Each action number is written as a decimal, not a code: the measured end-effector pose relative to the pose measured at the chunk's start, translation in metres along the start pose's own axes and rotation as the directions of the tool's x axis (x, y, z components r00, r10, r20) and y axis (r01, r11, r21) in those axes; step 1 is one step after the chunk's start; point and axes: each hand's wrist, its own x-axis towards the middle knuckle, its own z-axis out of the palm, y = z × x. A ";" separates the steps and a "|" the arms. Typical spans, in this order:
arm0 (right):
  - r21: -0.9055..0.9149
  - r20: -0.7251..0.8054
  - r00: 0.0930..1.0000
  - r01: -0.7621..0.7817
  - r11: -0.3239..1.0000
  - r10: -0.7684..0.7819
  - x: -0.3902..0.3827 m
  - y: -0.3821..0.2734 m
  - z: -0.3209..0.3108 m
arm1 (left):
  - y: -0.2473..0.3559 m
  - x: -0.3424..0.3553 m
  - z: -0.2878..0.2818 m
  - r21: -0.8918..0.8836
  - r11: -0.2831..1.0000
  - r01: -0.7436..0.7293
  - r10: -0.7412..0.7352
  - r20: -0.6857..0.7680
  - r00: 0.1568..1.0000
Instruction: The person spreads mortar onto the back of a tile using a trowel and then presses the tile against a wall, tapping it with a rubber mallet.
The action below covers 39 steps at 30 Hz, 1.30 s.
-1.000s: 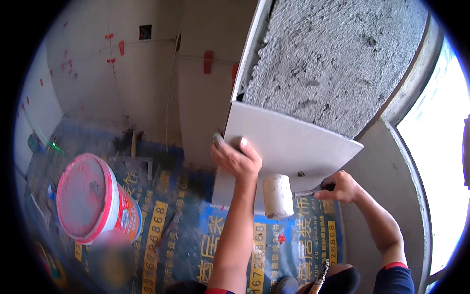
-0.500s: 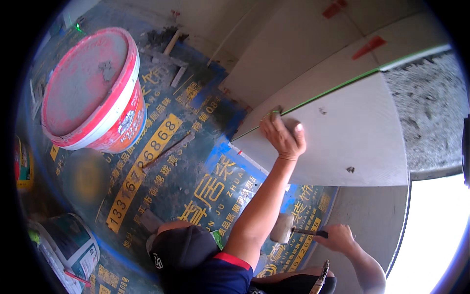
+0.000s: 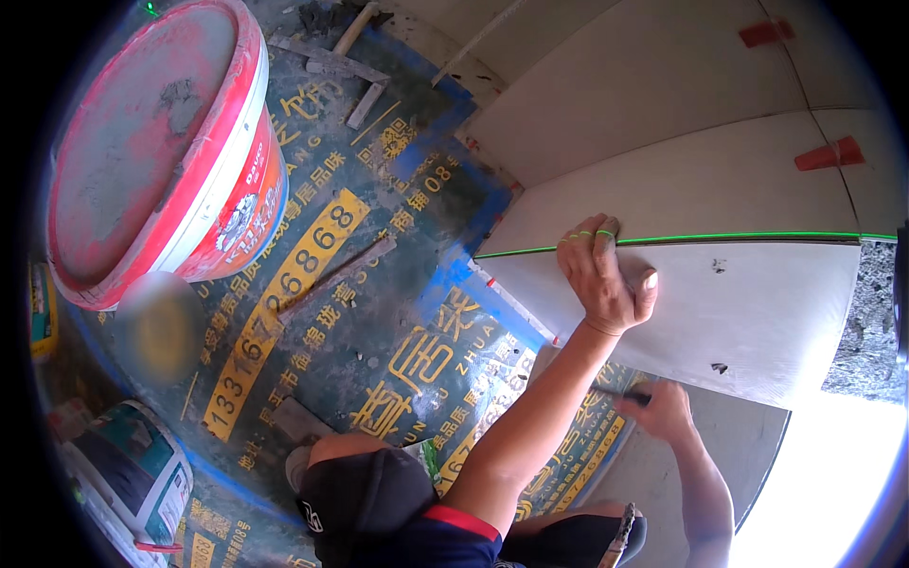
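My left hand (image 3: pixel 606 284) lies on a pale wall tile (image 3: pixel 748 303), its fingers stretched over the upper edge and the thumb apart. A green laser line (image 3: pixel 701 239) runs along that edge and crosses the fingers. Below the tile, my right hand (image 3: pixel 663 412) is closed around the dark handle of a mallet (image 3: pixel 611 390). The mallet's pale head is mostly hidden behind my left forearm, so whether it touches the tile cannot be told. Dark marks show on the tile's face.
A large red-and-white bucket (image 3: pixel 258 104) with a grey-smeared top stands at the left; another bucket (image 3: pixel 175 488) is lower left. Red wedges (image 3: pixel 828 154) mark upper tile joints. Rough grey mortar (image 3: pixel 866 327) borders the tile. A narrow strip (image 3: pixel 336 275) lies on the printed floor covering (image 3: pixel 379 312).
The mallet and right hand have moved up toward the tile's lower edge, the head passing behind my left forearm. My left hand stays on the tile edge while the view has shifted.
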 end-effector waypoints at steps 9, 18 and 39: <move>0.053 -0.145 0.989 -0.015 0.999 0.022 0.015 -0.009 0.019 | 0.002 0.001 0.001 -0.017 1.000 0.003 -0.003 -0.002 1.000; 0.032 -0.113 0.993 0.044 0.999 -0.040 0.026 -0.016 0.018 | 0.001 0.003 -0.003 -0.008 1.000 -0.023 0.023 -0.019 1.000; 0.737 -0.227 0.955 0.297 0.607 -0.191 -0.018 0.003 0.334 | 0.057 0.054 -0.053 -0.026 0.822 -0.569 0.533 0.385 0.753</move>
